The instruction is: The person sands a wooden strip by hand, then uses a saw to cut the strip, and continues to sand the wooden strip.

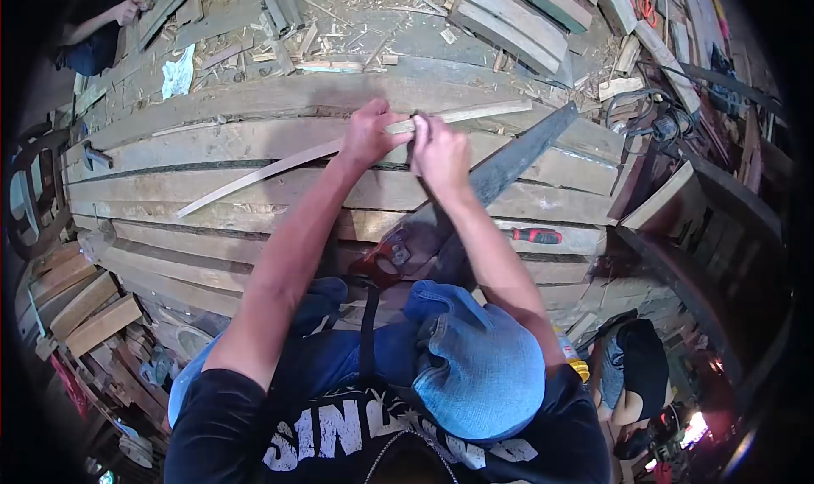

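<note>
One long wooden strip (271, 172): I am holding it above the planks (136, 160). One handsaw (521, 155), lying beneath my right forearm. Two arms, both reaching forward: left hand (370, 134) closing round the strip's middle, right hand (443, 153) gripping just beside. One screwdriver (538, 235), one hammer (97, 156), both resting on planks.

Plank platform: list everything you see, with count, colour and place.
wood strip: one, pale, at both hands
handsaw: one, grey blade, reddish handle, beneath right forearm
screwdriver: one, red-black, right of right forearm
hammer: one, dark, far left
scrap: one, whitish, upper left
thick timbers: several, brown, upper right
corded tool: one, dark, right
wood chips: many, pale, far side
planks: several, brown, beneath saw
clutter: uncounted, mixed, both sides
co-workers: two, dark-clad, upper left and lower right
left hand: one, bare, on strip
right hand: one, bare, at strip
</note>
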### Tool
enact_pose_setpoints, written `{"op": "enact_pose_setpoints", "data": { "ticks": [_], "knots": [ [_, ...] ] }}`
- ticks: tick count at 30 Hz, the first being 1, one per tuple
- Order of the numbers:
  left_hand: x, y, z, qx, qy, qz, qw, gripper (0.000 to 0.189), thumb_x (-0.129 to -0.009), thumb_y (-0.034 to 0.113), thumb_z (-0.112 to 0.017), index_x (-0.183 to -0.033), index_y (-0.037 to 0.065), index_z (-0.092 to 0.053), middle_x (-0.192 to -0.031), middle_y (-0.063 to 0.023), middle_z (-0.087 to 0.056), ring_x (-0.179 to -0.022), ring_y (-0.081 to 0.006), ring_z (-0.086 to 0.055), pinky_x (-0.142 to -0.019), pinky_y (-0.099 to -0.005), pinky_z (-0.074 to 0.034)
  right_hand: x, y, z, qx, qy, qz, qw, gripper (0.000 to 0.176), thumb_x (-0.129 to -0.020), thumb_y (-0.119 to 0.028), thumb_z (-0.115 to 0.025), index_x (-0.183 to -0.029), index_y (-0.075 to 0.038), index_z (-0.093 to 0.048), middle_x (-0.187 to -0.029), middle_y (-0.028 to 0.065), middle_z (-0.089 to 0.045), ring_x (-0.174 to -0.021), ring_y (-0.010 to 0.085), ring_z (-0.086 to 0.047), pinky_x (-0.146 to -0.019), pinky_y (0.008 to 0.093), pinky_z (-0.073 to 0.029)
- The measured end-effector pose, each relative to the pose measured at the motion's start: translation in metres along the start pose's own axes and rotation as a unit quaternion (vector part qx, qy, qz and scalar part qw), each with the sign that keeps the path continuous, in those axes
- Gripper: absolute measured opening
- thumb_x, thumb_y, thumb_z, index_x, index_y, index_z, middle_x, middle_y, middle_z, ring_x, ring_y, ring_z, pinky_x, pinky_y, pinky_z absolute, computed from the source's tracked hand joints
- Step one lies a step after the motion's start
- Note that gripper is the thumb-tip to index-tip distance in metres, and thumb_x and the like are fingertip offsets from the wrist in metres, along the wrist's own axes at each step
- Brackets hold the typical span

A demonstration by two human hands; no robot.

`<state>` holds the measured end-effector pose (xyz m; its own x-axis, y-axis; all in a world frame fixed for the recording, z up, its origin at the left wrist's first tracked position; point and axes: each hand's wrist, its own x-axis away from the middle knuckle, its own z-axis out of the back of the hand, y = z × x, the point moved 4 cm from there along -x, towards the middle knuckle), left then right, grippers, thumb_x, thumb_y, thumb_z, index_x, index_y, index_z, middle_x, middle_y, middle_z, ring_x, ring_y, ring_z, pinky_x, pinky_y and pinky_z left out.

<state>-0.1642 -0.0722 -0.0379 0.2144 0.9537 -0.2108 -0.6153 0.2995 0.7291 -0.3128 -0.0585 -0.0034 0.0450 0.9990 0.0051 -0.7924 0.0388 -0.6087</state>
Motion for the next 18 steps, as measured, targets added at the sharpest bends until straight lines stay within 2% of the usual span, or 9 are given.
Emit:
{"op": "enact_pose_setpoints", "data": {
  "ticks": [2, 3, 4, 7, 8, 10, 13, 16, 18],
  "knots": [
    [0.000, 0.002, 0.003, 0.006, 0.000, -0.020, 1.000, 0.039, -0.062, 0.029, -0.088, -0.095, 0.011, -0.076, -0.073, -0.0081, -0.054, -0.065, -0.0235, -0.057, -0.059, -0.0346, -0.049, -0.004, 0.016, 0.011, -0.012, 0.007, -0.007, 1.000, 0.034, -0.095, -0.030, -0.057, -0.078, -0.001, -0.065, -0.062, 0.0236, -0.062, -0.057, 0.0411, -0.064, -0.053, 0.0496, -0.050],
    [0.000, 0.000, 0.004, -0.001, -0.062, 0.020, 0.998, 0.040, -0.065, 0.032, -0.086, -0.097, 0.011, -0.076, -0.080, -0.0088, -0.059, -0.072, -0.0251, -0.061, -0.067, -0.0353, -0.052, -0.006, 0.018, 0.014, 0.031, -0.017, 0.001, 0.999, 0.036, -0.095, -0.032, -0.056, -0.079, 0.000, -0.064, -0.064, 0.0235, -0.063, -0.059, 0.0416, -0.064, -0.054, 0.0490, -0.051],
    [0.000, -0.001, 0.009, -0.001, -0.057, 0.015, 0.998, 0.040, -0.065, 0.032, -0.086, -0.097, 0.011, -0.076, -0.080, -0.0088, -0.059, -0.072, -0.0251, -0.061, -0.067, -0.0353, -0.052, -0.008, 0.019, 0.014, 0.036, -0.055, -0.001, 0.998, 0.037, -0.095, -0.032, -0.055, -0.078, 0.000, -0.063, -0.064, 0.0227, -0.064, -0.060, 0.0417, -0.065, -0.056, 0.0497, -0.051],
    [0.003, -0.007, 0.022, -0.001, -0.168, -0.070, 0.983, 0.045, -0.076, 0.027, -0.078, -0.115, 0.008, -0.068, -0.098, -0.0108, -0.065, -0.087, -0.0285, -0.063, -0.081, -0.0376, -0.053, -0.018, 0.016, 0.022, 0.087, -0.103, 0.027, 0.991, 0.036, -0.096, -0.033, -0.053, -0.084, 0.000, -0.062, -0.070, 0.0220, -0.066, -0.066, 0.0402, -0.067, -0.060, 0.0501, -0.052],
    [0.001, -0.009, 0.028, -0.004, -0.169, -0.074, 0.983, 0.045, -0.076, 0.027, -0.078, -0.115, 0.008, -0.068, -0.098, -0.0108, -0.065, -0.087, -0.0285, -0.063, -0.081, -0.0376, -0.053, -0.025, 0.012, 0.024, 0.144, -0.161, 0.048, 0.975, 0.036, -0.097, -0.034, -0.052, -0.088, -0.001, -0.062, -0.073, 0.0218, -0.067, -0.068, 0.0395, -0.067, -0.062, 0.0498, -0.053],
    [0.003, -0.007, 0.032, -0.073, -0.197, -0.185, 0.960, 0.047, -0.080, 0.026, -0.073, -0.122, 0.007, -0.064, -0.101, -0.0125, -0.064, -0.094, -0.0306, -0.061, -0.087, -0.0396, -0.051, -0.036, 0.009, 0.023, 0.204, -0.252, 0.096, 0.941, 0.037, -0.098, -0.037, -0.047, -0.097, -0.002, -0.061, -0.082, 0.0221, -0.069, -0.072, 0.0395, -0.068, -0.068, 0.0494, -0.054],
    [-0.023, -0.013, 0.033, -0.067, -0.280, -0.195, 0.938, 0.046, -0.081, 0.027, -0.072, -0.121, 0.005, -0.063, -0.104, -0.0135, -0.063, -0.094, -0.0324, -0.060, -0.089, -0.0408, -0.049, -0.044, 0.003, 0.019, 0.212, -0.274, 0.128, 0.929, 0.037, -0.099, -0.036, -0.045, -0.096, -0.002, -0.060, -0.080, 0.0234, -0.068, -0.072, 0.0421, -0.067, -0.069, 0.0516, -0.052],
    [-0.023, -0.023, 0.029, -0.054, -0.320, -0.201, 0.924, 0.045, -0.077, 0.025, -0.075, -0.116, 0.005, -0.067, -0.096, -0.0138, -0.062, -0.088, -0.0321, -0.059, -0.079, -0.0398, -0.052, -0.030, -0.002, 0.016, 0.187, -0.138, -0.095, 0.968, 0.036, -0.099, -0.035, -0.044, -0.097, -0.002, -0.059, -0.072, 0.0252, -0.066, -0.071, 0.0438, -0.066, -0.069, 0.0550, -0.050],
    [-0.009, -0.025, 0.025, -0.018, -0.236, -0.165, 0.958, 0.043, -0.072, 0.026, -0.077, -0.111, 0.009, -0.068, -0.093, -0.0111, -0.061, -0.091, -0.0280, -0.060, -0.077, -0.0398, -0.053, -0.011, -0.003, 0.007, 0.165, -0.062, -0.180, 0.968, 0.035, -0.098, -0.036, -0.047, -0.096, -0.003, -0.059, -0.069, 0.0251, -0.065, -0.068, 0.0442, -0.066, -0.065, 0.0558, -0.050]
  ]
}}
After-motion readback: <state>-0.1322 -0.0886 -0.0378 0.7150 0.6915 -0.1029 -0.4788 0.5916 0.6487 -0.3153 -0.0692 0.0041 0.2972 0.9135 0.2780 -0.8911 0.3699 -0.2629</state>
